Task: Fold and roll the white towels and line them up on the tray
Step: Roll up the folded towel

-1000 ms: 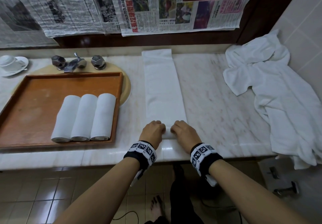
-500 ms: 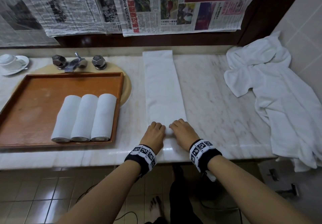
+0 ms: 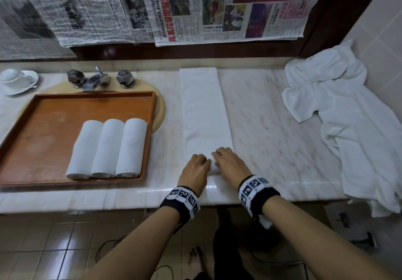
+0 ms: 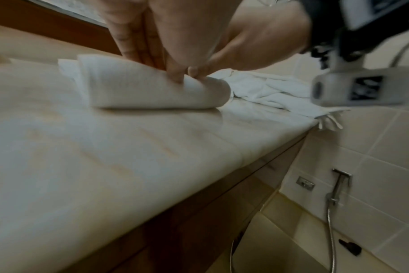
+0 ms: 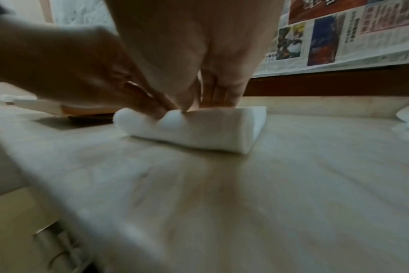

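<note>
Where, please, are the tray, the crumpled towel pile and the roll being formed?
tray (image 3: 54,127), head view, on its bare wooden floor left of the three rolled towels.
crumpled towel pile (image 3: 352,123), head view, on its spread middle at the counter's right.
roll being formed (image 4: 152,92), left wrist view, on its rounded near side.

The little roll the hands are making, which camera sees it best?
The left wrist view: the roll fills the middle, round end clear, fingers pressing on top. The right wrist view shows it too, but blurrier. In the head view both hands hide most of it.
</note>
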